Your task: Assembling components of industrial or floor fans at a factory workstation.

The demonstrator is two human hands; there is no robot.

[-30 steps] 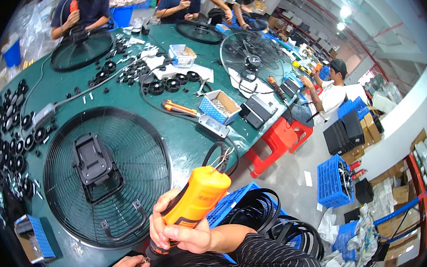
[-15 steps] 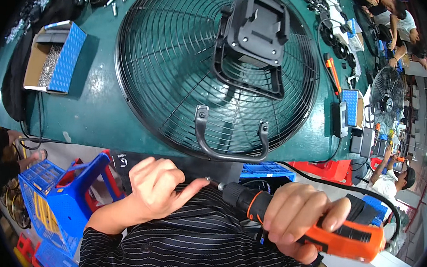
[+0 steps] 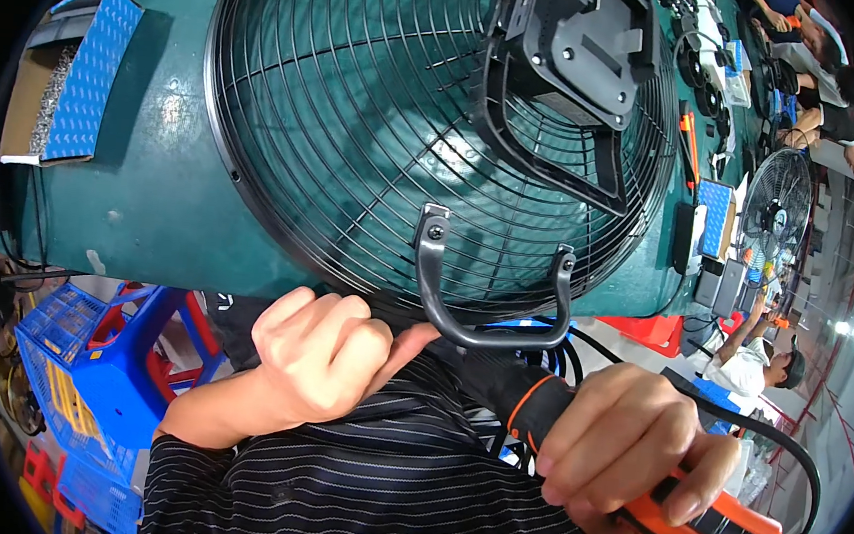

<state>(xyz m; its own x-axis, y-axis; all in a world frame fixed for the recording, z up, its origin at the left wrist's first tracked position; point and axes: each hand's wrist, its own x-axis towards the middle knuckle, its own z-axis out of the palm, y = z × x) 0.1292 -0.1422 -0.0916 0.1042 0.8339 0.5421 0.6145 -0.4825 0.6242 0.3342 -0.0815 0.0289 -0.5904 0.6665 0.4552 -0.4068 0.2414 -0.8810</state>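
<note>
My right hand (image 3: 623,453) is wrapped around a black-and-orange corded electric screwdriver (image 3: 536,413), which points up and left. Its tip is hidden under the black curved handle (image 3: 487,334) of a fan grille. My left hand (image 3: 325,354) is closed at the grille's near rim, one digit stretched toward the screwdriver's front end below the handle. Whatever its fingers hold, if anything, is out of sight. The round black wire fan grille (image 3: 396,144) lies on the green table, bearing a black motor housing with a bracket (image 3: 578,63). Two screws fix the handle's ends to the wires.
A blue-and-brown carton (image 3: 91,80) of small metal parts stands at the left on the green table (image 3: 165,216). Blue plastic stools and crates (image 3: 128,369) are below left. At the right are a small blue box (image 3: 715,219), another fan (image 3: 778,204) and other people.
The view has shifted closer to the grille. The screwdriver's tip, with a screw on it earlier in plain sight, has gone under the handle. My left hand has followed to the grille's rim.
</note>
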